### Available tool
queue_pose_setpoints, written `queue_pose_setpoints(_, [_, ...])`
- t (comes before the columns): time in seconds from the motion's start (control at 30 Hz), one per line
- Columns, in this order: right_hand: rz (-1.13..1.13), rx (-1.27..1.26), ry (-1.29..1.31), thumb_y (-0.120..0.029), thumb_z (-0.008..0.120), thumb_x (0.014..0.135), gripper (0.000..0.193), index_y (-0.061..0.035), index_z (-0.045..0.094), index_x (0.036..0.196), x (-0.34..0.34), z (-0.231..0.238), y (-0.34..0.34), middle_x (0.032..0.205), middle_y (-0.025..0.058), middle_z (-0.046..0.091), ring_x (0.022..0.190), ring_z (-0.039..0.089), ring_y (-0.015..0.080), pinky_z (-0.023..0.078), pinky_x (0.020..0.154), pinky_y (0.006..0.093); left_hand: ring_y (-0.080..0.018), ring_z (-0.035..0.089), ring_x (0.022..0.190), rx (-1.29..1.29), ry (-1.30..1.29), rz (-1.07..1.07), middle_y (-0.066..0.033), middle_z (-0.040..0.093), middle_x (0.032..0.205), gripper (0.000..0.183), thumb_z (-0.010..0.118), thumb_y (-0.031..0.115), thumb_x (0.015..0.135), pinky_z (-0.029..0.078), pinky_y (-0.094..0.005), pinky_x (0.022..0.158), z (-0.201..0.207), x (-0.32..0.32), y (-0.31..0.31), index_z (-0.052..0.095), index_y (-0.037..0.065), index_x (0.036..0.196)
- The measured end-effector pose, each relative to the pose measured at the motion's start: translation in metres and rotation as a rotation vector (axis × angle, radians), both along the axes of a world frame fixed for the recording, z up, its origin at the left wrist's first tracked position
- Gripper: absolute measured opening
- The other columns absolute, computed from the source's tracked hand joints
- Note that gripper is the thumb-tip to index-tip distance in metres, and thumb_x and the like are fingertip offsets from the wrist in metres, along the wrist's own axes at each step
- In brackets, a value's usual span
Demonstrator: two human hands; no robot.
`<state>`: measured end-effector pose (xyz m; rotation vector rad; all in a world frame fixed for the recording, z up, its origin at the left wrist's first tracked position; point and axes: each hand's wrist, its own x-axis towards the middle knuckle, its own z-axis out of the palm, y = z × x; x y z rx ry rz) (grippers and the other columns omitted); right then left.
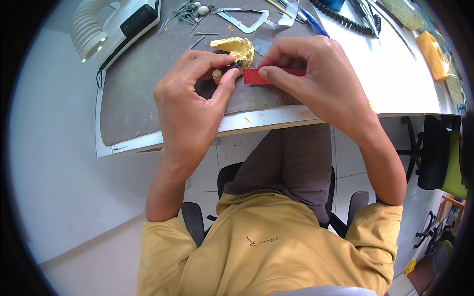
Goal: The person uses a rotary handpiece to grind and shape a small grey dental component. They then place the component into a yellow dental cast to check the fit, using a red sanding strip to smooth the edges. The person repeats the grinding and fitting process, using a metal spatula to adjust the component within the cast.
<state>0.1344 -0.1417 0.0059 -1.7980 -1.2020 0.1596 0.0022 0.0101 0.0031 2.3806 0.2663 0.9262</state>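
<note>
Red strip [252, 76], four o'clock from yellow tooth model [242, 47]: pinched in right hand [323, 74]; likely light, bendable, best held by one end. Dark piece [239, 64], ten o'clock from strip: left hand [185, 93] apparently grasping; probably hard, slippery.

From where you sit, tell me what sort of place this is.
Probably a dental workshop: a yellow dental cast, slim tool bits and a ribbed white hose show at the workbench.

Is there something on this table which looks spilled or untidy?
Yes, orange scraps lie scattered over the grey mat, beyond and before the yellow dental model, and on the table's white front edge. They look like loose, unswept debris.
</note>
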Motion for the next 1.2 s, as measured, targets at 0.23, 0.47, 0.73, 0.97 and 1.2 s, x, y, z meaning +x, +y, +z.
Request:
queue_pose_setpoints(0.23, [-0.012, -0.013, 0.037, -0.008, 0.07, 0.087, 0.011, 0.0018, 0.071, 0.091, 0.0, 0.0, 0.002, 0.067, 0.0036, 0.066, 0.059, 0.06, 0.0055, 0.048, 0.056, 0.0223, -0.0168, 0.067, 0.072, 0.002, 0.004, -0.01, -0.0085, 0.069, 0.09, 0.014, 0.075, 0.001, 0.08, 0.053, -0.0278, 0.066, -0.002, 0.0, 0.002, 0.072, 0.001, 0.093])
queue_pose_setpoints(0.47, [-0.034, 0.008, -0.009, -0.008, 0.071, 0.086, 0.012, 0.002, 0.071, 0.091, -0.003, -0.002, 0.001, 0.069, 0.004, 0.067, 0.059, 0.059, 0.0058, 0.048, 0.057, 0.0221, -0.0172, 0.066, 0.072, 0.03, 0.006, -0.001, -0.0087, 0.069, 0.089, 0.016, 0.076, 0.002, 0.08, 0.052, -0.028, 0.067, -0.003, -0.001, 0.001, 0.072, 0.001, 0.095])
queue_pose_setpoints(0.73, [-0.056, -0.06, 0.151, -0.008, 0.071, 0.086, 0.012, 0.0024, 0.071, 0.091, -0.012, 0.01, 0.002, 0.071, 0.0036, 0.068, 0.062, 0.062, 0.0065, 0.05, 0.058, 0.022, -0.0146, 0.065, 0.074, -0.095, 0.012, -0.007, -0.0075, 0.068, 0.087, 0.016, 0.075, 0.003, 0.08, 0.052, -0.027, 0.071, -0.008, -0.001, 0.004, 0.072, 0.001, 0.095])
queue_pose_setpoints(0.97, [-0.083, -0.001, 0.076, -0.009, 0.071, 0.085, 0.013, 0.0024, 0.071, 0.091, -0.015, 0.001, 0.0, 0.075, 0.0039, 0.07, 0.067, 0.064, 0.0063, 0.052, 0.064, 0.0224, -0.0136, 0.065, 0.076, -0.126, -0.005, -0.023, -0.0067, 0.068, 0.088, 0.015, 0.075, 0.004, 0.08, 0.052, -0.026, 0.073, -0.008, 0.0, 0.005, 0.072, 0.001, 0.096])
queue_pose_setpoints(1.2, [-0.096, 0.005, 0.067, -0.01, 0.072, 0.085, 0.014, 0.0027, 0.072, 0.091, -0.017, 0.003, 0.002, 0.076, 0.0055, 0.071, 0.069, 0.066, 0.0077, 0.054, 0.067, 0.0233, -0.0133, 0.065, 0.076, -0.146, -0.002, -0.026, -0.0064, 0.068, 0.088, 0.014, 0.074, 0.005, 0.082, 0.052, -0.0261, 0.073, -0.007, 0.0, 0.004, 0.072, 0.001, 0.095])
